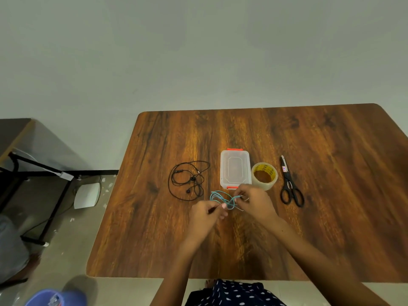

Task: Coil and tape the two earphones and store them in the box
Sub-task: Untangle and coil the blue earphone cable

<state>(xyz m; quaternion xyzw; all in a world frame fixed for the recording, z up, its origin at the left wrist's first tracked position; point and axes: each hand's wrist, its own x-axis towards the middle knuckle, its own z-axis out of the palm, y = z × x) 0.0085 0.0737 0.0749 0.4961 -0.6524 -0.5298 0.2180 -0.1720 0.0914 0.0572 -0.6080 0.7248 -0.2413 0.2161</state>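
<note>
Step in hand: you are gathering the teal earphone [223, 199] into a coil, judging by the loose loops strung between your two hands just in front of the box [235, 168].
Left hand [206, 214]: your fingers are pinched on one end of the teal cord, thumb against forefinger, low over the desk [331, 228].
Right hand [254, 202]: your fingers are closed on the other side of the same cord; exactly which strand they hold is too small to tell.
Teal earphone: loops uneven and crossing in the middle, held up between the hands rather than lying flat.
Black earphone [187, 180]: lying loose and uncoiled on the desk, left of the box, untouched.
Box: clear, with orange clips, lid apparently on; you will likely need to open it before storing.
Tape roll [264, 176]: just right of the box, touching or nearly touching it.
Scissors [291, 186]: right of the tape, blades pointing away from you.
How to do it well: keep one hand as a fixed anchor and let the other lay each turn the same size beside the last. Undo the crossing first, or the bundle may knot. Keep the loops small enough for the box.
Risk: if you let go to reach the tape, the coil may spring open; pinch it in one hand first.
</note>
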